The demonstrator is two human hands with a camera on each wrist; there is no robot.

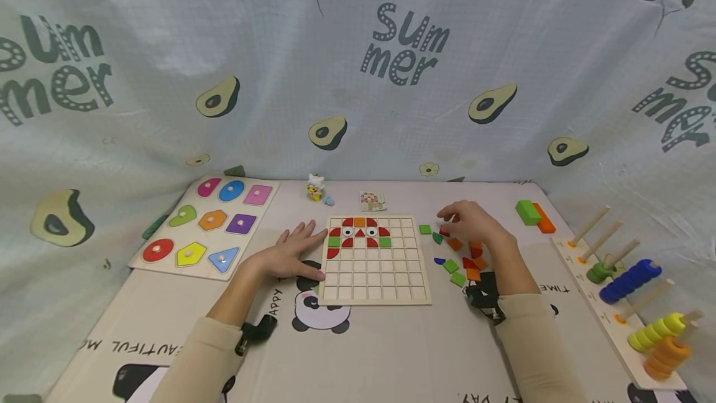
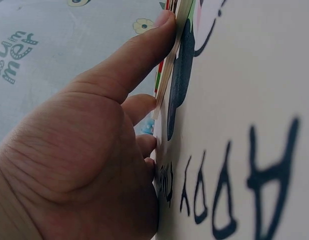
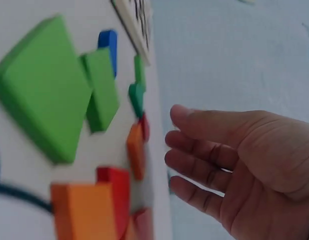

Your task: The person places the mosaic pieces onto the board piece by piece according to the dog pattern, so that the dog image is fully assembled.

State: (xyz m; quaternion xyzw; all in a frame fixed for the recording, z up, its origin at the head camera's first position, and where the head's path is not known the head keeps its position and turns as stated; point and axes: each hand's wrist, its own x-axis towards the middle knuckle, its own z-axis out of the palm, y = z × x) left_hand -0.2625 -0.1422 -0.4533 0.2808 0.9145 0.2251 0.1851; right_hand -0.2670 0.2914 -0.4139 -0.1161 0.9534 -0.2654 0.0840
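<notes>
A wooden grid board [image 1: 375,272] lies flat in the middle of the table. Red, green, orange and eye-marked tiles [image 1: 360,233] fill part of its upper left. My left hand [image 1: 288,254] lies at the board's left edge, fingers spread; its thumb touches the board's side in the left wrist view. Over the loose pieces at the board's right hovers my right hand [image 1: 472,221], fingers loosely bent, with nothing seen between them in the right wrist view. Beneath and near it lie a red piece [image 1: 444,231], a dark green piece [image 1: 437,238], an orange square [image 1: 455,244] and several others.
A shape puzzle board [image 1: 204,229] lies at the left. Behind the grid board are a small picture card [image 1: 372,201] and a small figurine [image 1: 316,186]. Green [image 1: 527,212] and orange blocks [image 1: 544,218] lie at the back right, near a peg board with rings [image 1: 621,334].
</notes>
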